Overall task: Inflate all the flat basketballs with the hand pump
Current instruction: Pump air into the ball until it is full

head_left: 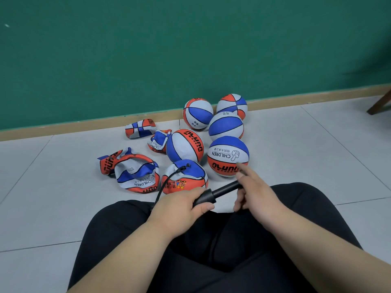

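A seated person's bare left hand grips the barrel of a slim black plastic hand pump, thumb curled beneath it. The right hand holds the pump's rod end, index finger extended, with both forearms reaching forward.

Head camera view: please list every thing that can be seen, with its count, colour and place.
Round inflated basketballs: five; red, white and blue; on the floor near the wall.
Half-filled basketball: one; same colours; nearest the knees.
Flat crumpled basketballs: apparently four; same colours; left of the round ones.
Black plastic hand pump: one; black; between both hands.
Thin black hose: one; black; from the pump to the half-filled ball.
Tiled floor: light grey; under everything.
Green wall: one; behind, with a wooden skirting board.
Wooden furniture leg: one; brown; far right.
Legs in black trousers: two; bottom.
Left hand: grips the pump barrel.
Right hand: fingers hold the pump handle.
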